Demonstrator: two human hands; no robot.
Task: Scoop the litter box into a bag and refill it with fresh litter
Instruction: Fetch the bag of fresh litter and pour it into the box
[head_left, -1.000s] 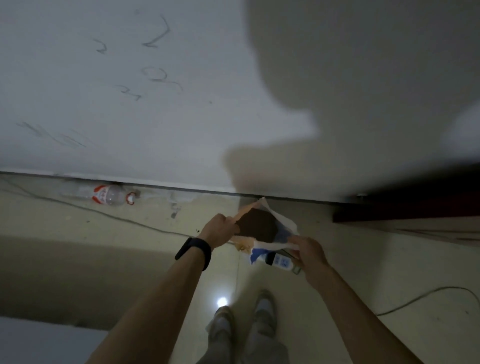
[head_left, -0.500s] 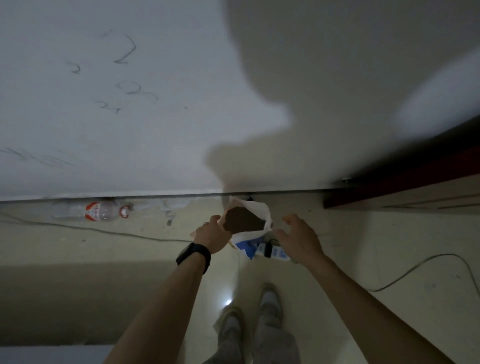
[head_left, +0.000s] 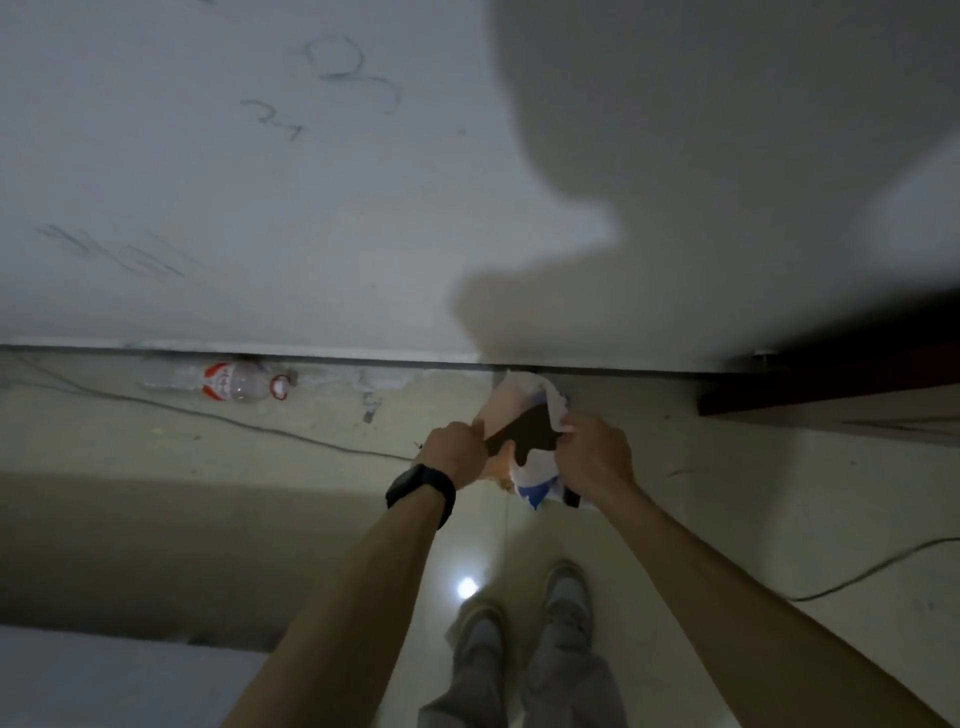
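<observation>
I hold a white litter bag (head_left: 524, 470) with blue and orange print in front of me, above the floor near the wall. Its torn mouth gapes dark between my hands. My left hand (head_left: 457, 457), with a black watch on the wrist, grips the bag's left edge. My right hand (head_left: 595, 457) grips the right edge of the opening. What is inside the bag stays hidden in shadow. No litter box shows in this view.
A white scribbled wall (head_left: 311, 208) rises just ahead. A clear plastic bottle (head_left: 234, 383) with a red label lies at its base. Cables (head_left: 260, 428) run over the pale tiled floor. A dark wooden door frame (head_left: 831, 389) sits at right. My shoes (head_left: 566, 597) stand below.
My right hand let go of the bag's lower side half a second ago and now grips the right edge of the opening. Both hands have drawn closer together.
</observation>
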